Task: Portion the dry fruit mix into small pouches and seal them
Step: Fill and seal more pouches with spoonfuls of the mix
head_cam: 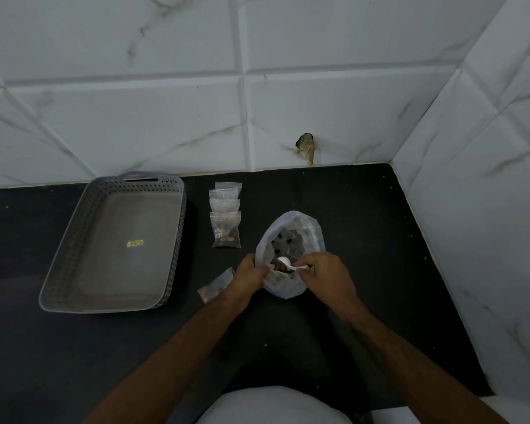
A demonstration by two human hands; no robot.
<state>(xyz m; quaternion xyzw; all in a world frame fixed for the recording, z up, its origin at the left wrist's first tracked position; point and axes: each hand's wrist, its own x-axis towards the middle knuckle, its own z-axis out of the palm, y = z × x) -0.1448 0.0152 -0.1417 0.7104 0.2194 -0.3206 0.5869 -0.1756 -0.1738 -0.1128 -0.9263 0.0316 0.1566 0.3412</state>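
A large clear plastic bag [291,237] of dry fruit mix stands open on the black counter. My right hand [326,275] pinches the handle of a small white spoon [285,262] whose bowl is inside the bag's mouth. My left hand [247,280] grips the near rim of the bag together with a small pouch [216,289] that holds some mix and hangs out to the left. A row of filled small pouches [225,218] lies behind, left of the bag.
A grey perforated basket tray [74,240] sits on the counter at the left, with only a small sticker inside. White marble-tiled walls close the back and the right side. The black counter [364,224] runs to the right wall.
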